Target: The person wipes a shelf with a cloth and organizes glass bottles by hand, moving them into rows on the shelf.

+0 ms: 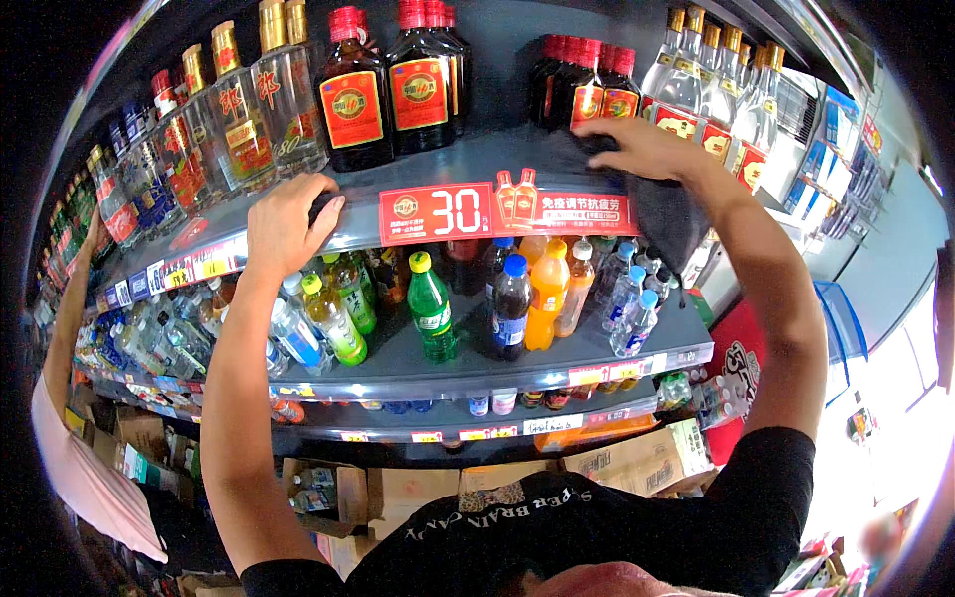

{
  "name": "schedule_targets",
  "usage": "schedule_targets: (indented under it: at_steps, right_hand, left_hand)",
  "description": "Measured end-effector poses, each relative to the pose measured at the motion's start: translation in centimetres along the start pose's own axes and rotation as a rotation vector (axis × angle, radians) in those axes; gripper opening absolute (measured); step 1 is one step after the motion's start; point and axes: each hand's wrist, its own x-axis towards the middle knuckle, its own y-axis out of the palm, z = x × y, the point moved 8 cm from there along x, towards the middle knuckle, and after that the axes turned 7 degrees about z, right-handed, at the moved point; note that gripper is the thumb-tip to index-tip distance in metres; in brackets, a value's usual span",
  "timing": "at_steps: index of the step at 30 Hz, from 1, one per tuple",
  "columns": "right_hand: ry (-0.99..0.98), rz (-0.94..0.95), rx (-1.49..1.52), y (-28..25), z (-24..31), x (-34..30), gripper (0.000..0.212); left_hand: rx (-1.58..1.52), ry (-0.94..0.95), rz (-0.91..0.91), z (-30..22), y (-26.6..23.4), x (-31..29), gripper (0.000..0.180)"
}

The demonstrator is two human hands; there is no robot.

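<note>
the left hand [290, 221] rests at the front edge of the upper shelf [477, 159], its fingers bent and close together, the thumb set a little apart; whether anything sits in its palm cannot be told. the right hand [647, 149] is above the right part of that shelf, fingers bent and reaching leftward, with a moderate gap to the thumb. a black cloth [668, 224] hangs from beneath the right hand, over the shelf's front edge; how firmly the fingers hold it cannot be told. just behind the right hand's fingertips stand dark red-capped bottles [589, 98], with clear gold-capped bottles [714, 95] to their right. between the 2 hands, a red price sign [438, 214] is fixed along the shelf front. on the shelf below stand a green bottle [430, 310], a dark blue-capped bottle [510, 308] and an orange bottle [548, 294]. at far left, another person's arm [72, 298] reaches toward the shelving.
</note>
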Motion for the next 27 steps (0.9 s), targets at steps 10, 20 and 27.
schedule_targets:
  at_steps: [10,20,27]
  right_hand:
    - [0.581,-0.096,-0.346,-2.3,0.0,15.9,0.03]
    - [0.129,0.351,-0.394,4.2,-3.9,19.1,0.036]
    - [-0.072,0.388,-0.097,1.5,2.9,11.3,0.048]
  left_hand:
    - [0.003,0.0,-0.018,0.6,-0.1,-0.5,0.02]
    - [-0.001,0.041,-0.063,0.2,0.1,-0.1,0.023]
    - [0.006,0.024,-0.032,0.7,0.2,-0.1,0.022]
